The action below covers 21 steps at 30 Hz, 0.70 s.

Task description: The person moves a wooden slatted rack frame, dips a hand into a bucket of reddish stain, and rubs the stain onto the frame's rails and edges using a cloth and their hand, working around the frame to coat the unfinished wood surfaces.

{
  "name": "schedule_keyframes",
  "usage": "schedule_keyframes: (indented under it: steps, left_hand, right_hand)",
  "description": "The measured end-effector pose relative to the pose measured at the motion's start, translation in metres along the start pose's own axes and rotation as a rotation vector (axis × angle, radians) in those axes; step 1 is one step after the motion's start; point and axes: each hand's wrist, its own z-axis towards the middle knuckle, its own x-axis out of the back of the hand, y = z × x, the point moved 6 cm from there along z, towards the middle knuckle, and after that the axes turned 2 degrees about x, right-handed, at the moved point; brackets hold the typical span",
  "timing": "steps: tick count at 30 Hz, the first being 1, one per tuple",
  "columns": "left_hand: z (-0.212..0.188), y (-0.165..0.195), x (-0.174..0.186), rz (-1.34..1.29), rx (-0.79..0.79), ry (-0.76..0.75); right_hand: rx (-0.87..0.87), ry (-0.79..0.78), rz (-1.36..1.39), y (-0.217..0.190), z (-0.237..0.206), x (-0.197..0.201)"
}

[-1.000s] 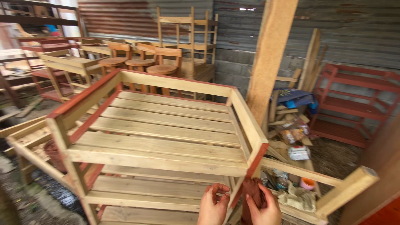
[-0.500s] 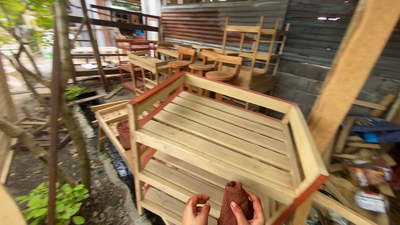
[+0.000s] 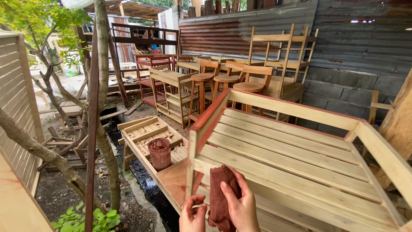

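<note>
In an open yard walled with corrugated metal and crowded with stools, the right hand [image 3: 240, 206] grips a reddish-brown cloth [image 3: 221, 195] against the slatted wooden rack [image 3: 300, 159], while the left hand [image 3: 192, 215] curls closed beside it.

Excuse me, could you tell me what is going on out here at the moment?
A person stands at an unfinished slatted wooden rack, partly stained red along its edges. The right hand grips a reddish-brown rag beside the rack's corner post, the left hand just below. A stain-smeared bucket sits on a low pallet nearby.
</note>
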Motion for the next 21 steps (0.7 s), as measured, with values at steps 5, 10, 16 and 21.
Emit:
schedule_keyframes:
  steps: [5, 10, 16, 21]
  left_hand:
    - [0.043, 0.007, 0.046, 0.013, 0.137, -0.042]
    - [0.066, 0.011, 0.062, -0.066, 0.049, -0.140]
    - [0.083, -0.020, 0.073, -0.100, 0.343, -0.188]
    - [0.092, -0.031, 0.077, -0.087, 0.238, -0.189]
  right_hand:
    - [0.380, 0.162, -0.405, -0.066, 0.006, -0.062]
    - [0.658, 0.333, -0.847, -0.109, 0.012, -0.116]
    - [0.704, 0.403, -1.184, -0.102, 0.026, -0.149]
    - [0.798, 0.427, -1.249, -0.074, 0.013, -0.144]
